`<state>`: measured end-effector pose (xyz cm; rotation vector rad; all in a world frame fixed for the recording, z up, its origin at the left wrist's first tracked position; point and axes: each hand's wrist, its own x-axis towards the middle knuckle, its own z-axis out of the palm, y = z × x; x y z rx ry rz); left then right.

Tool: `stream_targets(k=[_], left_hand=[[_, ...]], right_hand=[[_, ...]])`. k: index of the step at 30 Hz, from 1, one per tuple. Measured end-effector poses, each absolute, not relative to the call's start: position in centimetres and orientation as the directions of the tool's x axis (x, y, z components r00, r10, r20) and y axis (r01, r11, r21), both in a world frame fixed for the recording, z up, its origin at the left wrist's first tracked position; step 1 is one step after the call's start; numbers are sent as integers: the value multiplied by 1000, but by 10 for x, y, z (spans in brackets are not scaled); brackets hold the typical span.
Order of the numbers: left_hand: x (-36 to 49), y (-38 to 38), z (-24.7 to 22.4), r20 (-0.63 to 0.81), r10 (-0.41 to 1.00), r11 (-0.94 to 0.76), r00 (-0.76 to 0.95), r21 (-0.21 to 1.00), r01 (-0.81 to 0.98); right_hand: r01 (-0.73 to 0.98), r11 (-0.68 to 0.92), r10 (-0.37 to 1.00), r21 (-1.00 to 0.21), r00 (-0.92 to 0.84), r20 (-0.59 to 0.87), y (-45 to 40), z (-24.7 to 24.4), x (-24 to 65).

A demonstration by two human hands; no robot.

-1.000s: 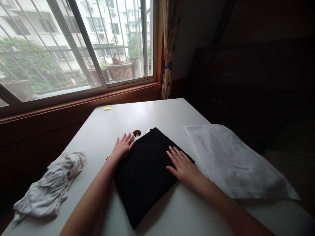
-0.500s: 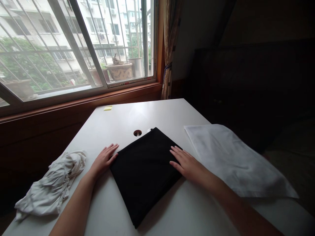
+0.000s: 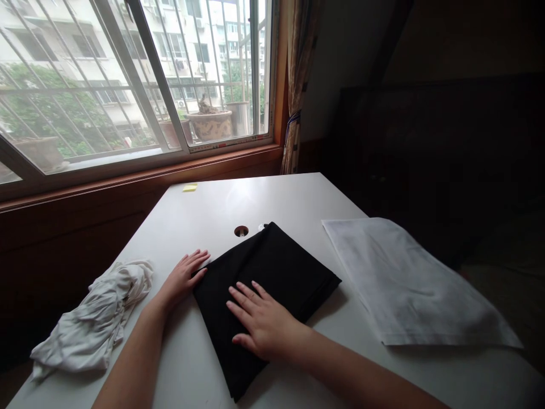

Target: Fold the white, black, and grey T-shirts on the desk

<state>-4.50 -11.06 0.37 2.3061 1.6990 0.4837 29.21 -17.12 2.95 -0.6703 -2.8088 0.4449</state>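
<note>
A black folded cloth (image 3: 293, 255) lies flat on the white table, turned so that one corner points away from me. My right hand (image 3: 259, 318) rests palm down on its near middle, fingers spread. At the cloth's left corner is my left hand (image 3: 185, 278), its fingers stretched out on the table and its thumb touching the cloth's edge. Neither hand grips anything. The underside of the cloth and its inner layers are hidden.
On the table (image 3: 238, 199), a crumpled white cloth (image 3: 93, 324) lies at the left and a flat white cloth (image 3: 409, 278) at the right. Beyond the black cloth are a round cable hole (image 3: 241, 231) and a yellow sticky note (image 3: 189, 187). A barred window (image 3: 140, 85) stands behind.
My right hand has moved from the black cloth's right edge leftward and nearer to me, onto its middle. My left hand has stayed at the left corner.
</note>
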Motion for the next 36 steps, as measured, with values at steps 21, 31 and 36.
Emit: stream_targets(k=[21,31,36], left_hand=[[-25,-118,16,233,923,-385,307,503,774],[-28,-115,9,204,931,-363,302,434,824],[-29,-115,9,184,935,-354,302,446,822]], right_hand=[[244,852,390,-464,-886,250,-160,48,325],[602,741,642,-297,-765,48,-28,23,303],[779,524,839,-345,-541,51,22,20,330]])
